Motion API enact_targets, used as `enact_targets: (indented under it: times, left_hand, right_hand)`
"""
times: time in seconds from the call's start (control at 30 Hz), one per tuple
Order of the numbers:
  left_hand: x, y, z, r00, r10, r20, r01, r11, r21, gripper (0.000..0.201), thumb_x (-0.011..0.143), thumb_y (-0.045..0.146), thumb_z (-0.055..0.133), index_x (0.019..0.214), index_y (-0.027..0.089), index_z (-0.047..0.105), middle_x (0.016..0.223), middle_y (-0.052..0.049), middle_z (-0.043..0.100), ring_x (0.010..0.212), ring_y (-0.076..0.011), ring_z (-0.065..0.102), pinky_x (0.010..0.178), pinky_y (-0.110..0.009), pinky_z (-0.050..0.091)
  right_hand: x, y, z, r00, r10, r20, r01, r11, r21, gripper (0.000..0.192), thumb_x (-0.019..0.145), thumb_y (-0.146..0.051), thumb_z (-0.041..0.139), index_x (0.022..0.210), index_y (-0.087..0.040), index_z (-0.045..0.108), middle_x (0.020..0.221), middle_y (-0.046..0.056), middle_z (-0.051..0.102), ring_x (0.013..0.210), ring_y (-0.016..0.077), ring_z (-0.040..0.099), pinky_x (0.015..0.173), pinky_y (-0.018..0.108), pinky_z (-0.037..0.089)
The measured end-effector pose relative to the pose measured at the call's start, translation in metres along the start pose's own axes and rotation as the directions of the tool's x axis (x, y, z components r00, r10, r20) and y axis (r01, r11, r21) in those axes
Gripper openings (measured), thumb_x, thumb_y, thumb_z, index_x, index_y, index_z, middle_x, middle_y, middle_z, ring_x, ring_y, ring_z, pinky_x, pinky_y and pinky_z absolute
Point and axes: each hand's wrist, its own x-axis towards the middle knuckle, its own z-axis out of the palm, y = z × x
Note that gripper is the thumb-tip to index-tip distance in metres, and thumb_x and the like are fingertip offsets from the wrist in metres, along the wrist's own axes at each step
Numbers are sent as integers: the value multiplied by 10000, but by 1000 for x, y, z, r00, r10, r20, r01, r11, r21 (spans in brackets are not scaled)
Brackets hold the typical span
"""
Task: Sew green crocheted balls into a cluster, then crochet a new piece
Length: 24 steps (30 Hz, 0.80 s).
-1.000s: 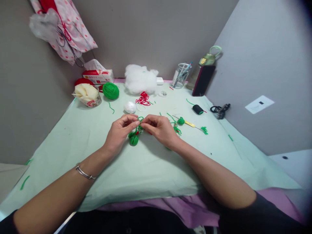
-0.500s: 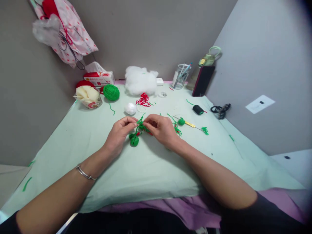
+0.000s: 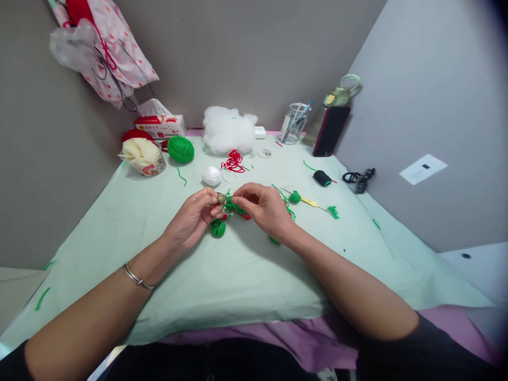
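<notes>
Both hands meet over a small green and red crocheted piece (image 3: 235,207) at the middle of the table. My left hand (image 3: 193,216), with a silver bangle on its wrist, pinches green yarn (image 3: 222,198) at the piece's left end. A thin strand or needle tip shows by those fingertips, too small to tell which. The fingers of my right hand (image 3: 265,209) are closed on the top of the piece and hide part of it. Just below my left fingers lies a round green crocheted ball (image 3: 218,228). Another bit of green (image 3: 274,240) peeks out under my right wrist.
Behind the hands lie a white ball (image 3: 212,175), tangled red yarn (image 3: 234,162), white stuffing (image 3: 229,132) and a green yarn ball (image 3: 180,150). To the right are a yellow-handled crochet hook (image 3: 308,202), dark thread spool (image 3: 321,178), phone (image 3: 332,132) and plastic cup (image 3: 294,124).
My left fingers have shifted slightly left and down, and the hand has turned a little. My right hand stays nearly in place on the green piece.
</notes>
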Motion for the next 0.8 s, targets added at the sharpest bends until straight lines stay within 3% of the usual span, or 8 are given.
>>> enact_targets:
  times: [0.2, 0.33, 0.43, 0.53, 0.63, 0.8]
  left_hand:
    - [-3, 7, 1, 991, -111, 72, 117, 989, -87, 65, 739, 110, 664, 765, 151, 621, 643, 36, 451, 514, -66, 348, 524, -209, 387]
    - [0, 8, -3, 996, -82, 17, 83, 988, -129, 66, 798, 177, 676, 853, 141, 680, 599, 56, 397, 503, -73, 321, 498, -198, 375]
    - [2, 4, -6, 999, 2, -33, 0, 998, 58, 184, 815, 176, 697, 993, 155, 740, 751, 14, 580, 575, -78, 433, 590, -212, 448]
    - [2, -4, -8, 998, 62, 19, -65, 951, 302, 260, 837, 183, 722, 1092, 208, 766, 916, -5, 670, 719, -101, 545, 696, -223, 466]
    - [0, -8, -7, 994, 74, 77, -100, 903, 418, 144, 862, 310, 754, 961, 209, 781, 881, -17, 684, 792, -138, 579, 720, -251, 449]
    - [-2, -8, -5, 995, 90, 50, -103, 869, 485, 184, 834, 388, 783, 868, 209, 760, 825, -15, 673, 750, -152, 563, 695, -286, 426]
  right_hand:
    - [2, 0, -2, 1000, 17, -12, -17, 1000, 1, 145, 877, -308, 672, 820, -182, 715, 641, -2, 604, 593, 124, 489, 589, 272, 366]
    - [2, 1, -3, 1000, 9, -11, -8, 999, 54, 160, 883, -301, 658, 900, -170, 748, 651, -3, 615, 577, 117, 497, 580, 274, 373]
    - [1, -1, -3, 1000, -19, -10, 20, 996, 86, 161, 868, -302, 672, 889, -167, 758, 733, 12, 656, 584, 104, 504, 576, 269, 383]
    - [1, -5, -5, 999, -47, -1, 47, 988, 149, 154, 841, -308, 701, 848, -163, 754, 775, 18, 670, 595, 98, 514, 566, 262, 396]
    - [3, -10, -10, 999, -34, -6, 34, 958, 285, 173, 800, -334, 759, 799, -163, 734, 715, 5, 664, 591, 102, 534, 559, 258, 421]
    - [9, -9, -18, 998, -10, -56, 35, 882, 469, 255, 699, -361, 878, 744, -171, 714, 642, -30, 633, 542, 78, 498, 521, 236, 423]
